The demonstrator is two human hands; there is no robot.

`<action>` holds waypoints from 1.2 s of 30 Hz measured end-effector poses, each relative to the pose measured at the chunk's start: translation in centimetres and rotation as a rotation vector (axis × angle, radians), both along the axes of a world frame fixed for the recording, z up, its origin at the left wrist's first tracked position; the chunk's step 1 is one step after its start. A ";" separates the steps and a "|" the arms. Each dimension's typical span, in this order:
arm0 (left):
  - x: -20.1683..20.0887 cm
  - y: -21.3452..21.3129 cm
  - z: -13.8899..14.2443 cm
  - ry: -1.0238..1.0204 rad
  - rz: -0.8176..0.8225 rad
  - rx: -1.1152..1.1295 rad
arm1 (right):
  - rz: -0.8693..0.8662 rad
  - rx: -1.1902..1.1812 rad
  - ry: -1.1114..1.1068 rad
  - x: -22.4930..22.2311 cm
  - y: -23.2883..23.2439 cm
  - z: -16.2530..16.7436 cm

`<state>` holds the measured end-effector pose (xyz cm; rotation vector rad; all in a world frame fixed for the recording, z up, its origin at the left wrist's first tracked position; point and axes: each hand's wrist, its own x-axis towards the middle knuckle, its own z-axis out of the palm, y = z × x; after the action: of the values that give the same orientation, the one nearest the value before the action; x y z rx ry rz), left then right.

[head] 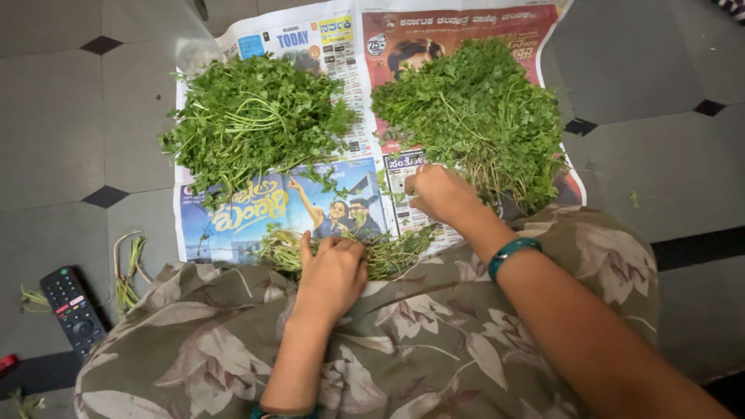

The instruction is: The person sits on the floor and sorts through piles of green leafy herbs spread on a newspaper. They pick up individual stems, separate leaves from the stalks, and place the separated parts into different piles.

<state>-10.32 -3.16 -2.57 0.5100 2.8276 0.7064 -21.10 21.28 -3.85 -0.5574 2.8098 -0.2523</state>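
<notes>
The left hand [332, 273] is laid flat, fingers together, on a small bunch of stems [365, 252] at the near edge of the newspaper [233, 221]. The right hand [438, 192] is closed on stems of the right herb pile [473, 116]. Beyond the left hand lies another herb pile [252, 116]; a remote [71, 309] lies far to its left on the floor

Soft, even daylight fills the scene, with pale glare on the floor tiles [147, 31] at top left. Shadows are faint, focus stays sharp, and the edges bend slightly.
</notes>
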 end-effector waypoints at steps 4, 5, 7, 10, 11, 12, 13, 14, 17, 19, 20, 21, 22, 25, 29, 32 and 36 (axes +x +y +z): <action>0.1 -0.1 -0.6 0.048 0.002 0.048 | -0.105 -0.001 -0.046 -0.4 -0.3 -0.1; 0.0 -0.1 -0.7 0.052 -0.004 0.032 | -0.151 0.014 -0.058 -0.6 -0.3 0.2; -0.1 0.1 -1.0 0.081 -0.010 0.000 | -0.240 0.044 -0.060 -1.6 -0.5 1.2; -0.3 0.6 -1.2 0.068 -0.008 -0.057 | -0.074 0.043 0.181 -4.8 -1.2 4.1; -0.3 0.7 -1.2 0.055 -0.012 -0.069 | -0.054 -0.018 0.280 -5.8 -1.8 5.0; -0.3 0.8 -1.2 0.048 -0.015 -0.082 | -0.034 -0.081 0.383 -7.4 -2.8 6.0; -0.3 0.9 -1.1 0.048 -0.015 -0.096 | -0.006 -0.162 0.439 -9.4 -4.6 6.9; -0.3 1.0 -1.1 0.063 -0.013 -0.085 | 0.024 -0.245 0.493 -11.1 -6.7 7.7; -0.2 1.0 -0.9 0.048 -0.004 -0.078 | 0.223 -0.422 0.623 -14.1 -13.4 9.3; 0.0 1.0 -0.9 -0.031 -0.001 -0.091 | 0.401 -0.428 0.746 -15.2 -17.0 9.7; 0.0 0.9 -0.9 0.032 0.035 -0.041 | 0.488 -0.371 0.884 -15.5 -18.4 9.6; 0.0 0.9 -1.1 0.094 0.069 0.007 | 0.498 -0.369 0.885 -15.2 -18.9 9.4; 0.1 1.0 -1.2 0.156 0.101 0.057 | 0.507 -0.368 0.885 -15.0 -19.5 9.0; -0.1 1.4 -1.8 0.269 0.174 0.020 | 0.327 -0.438 0.424 -11.7 -17.7 6.8; -0.3 2.3 -2.2 0.002 0.137 -0.146 | 0.340 -0.154 -0.377 -6.3 -15.1 2.5; -0.4 2.5 -2.2 -0.055 0.080 -0.196 | 0.305 -0.361 -0.231 -5.3 -13.7 0.3; -0.3 2.1 -2.0 -0.180 0.065 -0.182 | 0.258 -0.556 -0.135 -7.0 -9.8 0.8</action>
<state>-10.66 -1.10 -4.62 0.3092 2.7142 0.4727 -28.09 11.49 -3.07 -0.9657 2.4846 -0.9870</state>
